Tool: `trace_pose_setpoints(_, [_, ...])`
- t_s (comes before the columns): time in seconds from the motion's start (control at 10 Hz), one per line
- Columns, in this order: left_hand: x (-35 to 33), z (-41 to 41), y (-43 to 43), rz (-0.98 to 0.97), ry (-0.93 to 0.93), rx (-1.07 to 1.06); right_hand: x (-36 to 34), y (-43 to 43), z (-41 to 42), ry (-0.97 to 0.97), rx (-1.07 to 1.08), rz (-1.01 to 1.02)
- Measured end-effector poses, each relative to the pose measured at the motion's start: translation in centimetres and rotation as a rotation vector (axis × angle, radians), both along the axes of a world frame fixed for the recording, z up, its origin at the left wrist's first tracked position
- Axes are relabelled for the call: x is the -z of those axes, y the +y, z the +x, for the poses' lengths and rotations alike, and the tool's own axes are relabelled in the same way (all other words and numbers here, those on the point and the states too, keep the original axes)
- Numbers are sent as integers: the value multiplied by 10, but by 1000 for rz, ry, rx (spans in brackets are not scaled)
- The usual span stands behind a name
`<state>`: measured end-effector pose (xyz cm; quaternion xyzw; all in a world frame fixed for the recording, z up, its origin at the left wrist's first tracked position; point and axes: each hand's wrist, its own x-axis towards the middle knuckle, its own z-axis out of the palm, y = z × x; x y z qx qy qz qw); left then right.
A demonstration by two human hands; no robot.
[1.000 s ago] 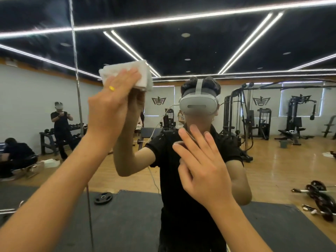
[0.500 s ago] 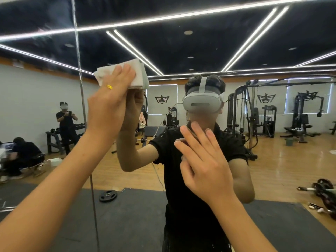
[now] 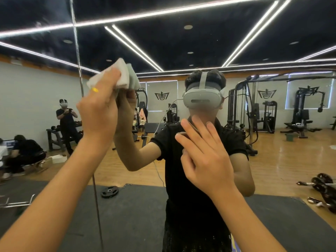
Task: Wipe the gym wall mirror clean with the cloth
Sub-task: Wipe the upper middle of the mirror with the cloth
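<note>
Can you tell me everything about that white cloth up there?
The cloth is white, soft-looking and folded thick. It sits up high, tilted, against the mirror. The left hand presses it there, with fingers lying across it. Its reflection shows right beside it.
</note>
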<state>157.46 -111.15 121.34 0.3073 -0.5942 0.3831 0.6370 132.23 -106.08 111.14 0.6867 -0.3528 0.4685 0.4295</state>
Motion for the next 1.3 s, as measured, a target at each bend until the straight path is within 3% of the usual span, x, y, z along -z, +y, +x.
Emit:
trace_pose_setpoints(0.2, [33, 18, -3, -14, -137, -34, 0, 0, 0, 0, 4, -13])
trace_pose_setpoints(0.4, [-9, 18, 2, -11, 54, -92, 0, 1, 2, -4, -19, -27])
trace_pose_setpoints(0.5, [11, 6, 6, 36, 1, -37, 0, 1, 2, -3, -16, -24])
trace_pose_setpoints(0.8, [27, 25, -11, -83, -222, 5, 1, 1, 3, -4, 4, -31])
trace_pose_setpoints(0.9, [4, 25, -13, -134, -204, 32, 1, 0, 1, -4, 13, -22])
trace_pose_setpoints(1.1, [-22, 15, -19, -56, -65, 189, 2, -2, 2, -7, 33, -30])
trace_pose_setpoints(1.2, [-7, 15, -13, -2, -66, 246, 1, -2, 3, 0, 46, -35])
trace_pose_setpoints(1.3, [26, 17, -11, -65, -164, 219, 0, -1, 2, 4, 43, -40])
